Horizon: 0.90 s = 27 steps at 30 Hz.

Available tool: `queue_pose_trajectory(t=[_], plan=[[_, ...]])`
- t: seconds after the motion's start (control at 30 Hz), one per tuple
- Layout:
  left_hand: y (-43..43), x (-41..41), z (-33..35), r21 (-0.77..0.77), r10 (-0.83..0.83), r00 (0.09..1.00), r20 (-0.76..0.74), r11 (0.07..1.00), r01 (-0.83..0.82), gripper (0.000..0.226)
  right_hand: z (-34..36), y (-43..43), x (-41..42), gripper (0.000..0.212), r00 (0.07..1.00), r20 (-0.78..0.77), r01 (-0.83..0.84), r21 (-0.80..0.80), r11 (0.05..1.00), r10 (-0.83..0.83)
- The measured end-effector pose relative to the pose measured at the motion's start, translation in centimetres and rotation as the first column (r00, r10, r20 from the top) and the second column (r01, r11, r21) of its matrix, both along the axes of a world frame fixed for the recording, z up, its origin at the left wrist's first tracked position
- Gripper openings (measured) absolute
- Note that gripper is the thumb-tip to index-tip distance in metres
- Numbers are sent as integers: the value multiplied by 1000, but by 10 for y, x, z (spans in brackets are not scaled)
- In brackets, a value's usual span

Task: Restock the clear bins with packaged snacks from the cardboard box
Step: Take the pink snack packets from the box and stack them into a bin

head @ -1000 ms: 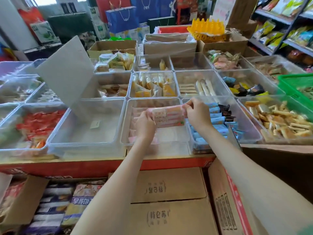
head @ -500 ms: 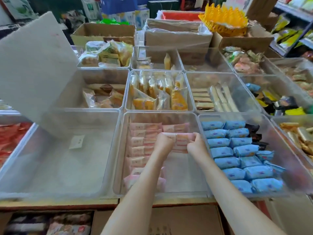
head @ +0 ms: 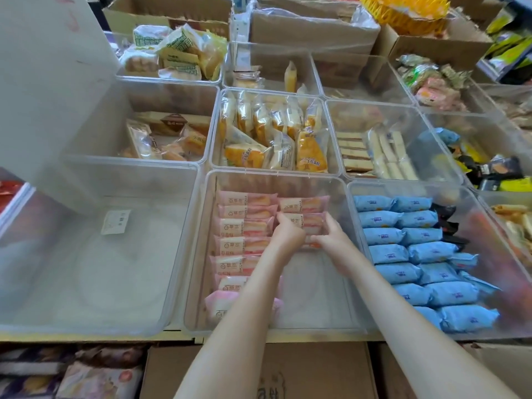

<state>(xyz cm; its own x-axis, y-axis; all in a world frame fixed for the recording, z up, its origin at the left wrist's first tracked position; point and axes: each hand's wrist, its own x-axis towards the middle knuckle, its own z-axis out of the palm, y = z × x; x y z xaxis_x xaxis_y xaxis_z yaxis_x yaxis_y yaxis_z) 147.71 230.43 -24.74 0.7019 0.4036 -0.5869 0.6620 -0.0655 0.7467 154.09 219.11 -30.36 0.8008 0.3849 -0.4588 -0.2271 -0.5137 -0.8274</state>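
- Now clear bin (head: 313,295) surrounds both hands; its bare floor lies nearer than the fingers.
- Pink snack row (head: 244,243) just left of them.
- Pink pack (head: 305,222) pinched at its ends by curled fingers of left hand (head: 288,235) and right hand (head: 331,241).

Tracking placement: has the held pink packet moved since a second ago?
Yes: the pink packet went from above the middle bin down inside it, toward its far wall.

2 bare forearms reach forward from the lower edge and converge. The left hand (head: 288,231) and right hand (head: 331,239) sit close together, backs up. Each curls its fingers round 1 end of a pink plastic-wrapped snack pack (head: 305,221).
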Motion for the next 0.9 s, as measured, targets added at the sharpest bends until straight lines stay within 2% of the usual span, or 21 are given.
queue_pose_trajectory(t=[0.1,0.2,0.3,0.43,0.6,0.73,0.8,0.9], plan=[[-4,-4,7,15,6,1000,19,1000,-6,67,28,-2,-16,100,996,65,-55,-25,998,57],[-13,-15,26,89,-59,998,-14,994,60,75,69,-10,-33,77,967,176,-163,-124,979,184],[-29,-33,48,164,-86,993,76,984,72,64,109,-33,-40,62,901,341,-211,-196,958,269],[-77,-58,77,205,-188,961,203,968,146,42,161,-84,-52,40,874,433,-131,-228,965,221],[-166,-85,110,277,-289,904,315,939,204,36,215,-161,-78,27,830,536,-34,-220,975,150],[-243,-114,143,370,-353,841,410,907,200,36,241,-242,-105,24,787,612,9,-135,991,76],[-288,-134,158,475,-410,815,410,858,193,35,245,-291,-127,24,764,643,42,-115,992,43],[-366,-169,170,717,-519,810,272,671,189,37,237,-363,-164,20,777,630,52,-72,996,5]])
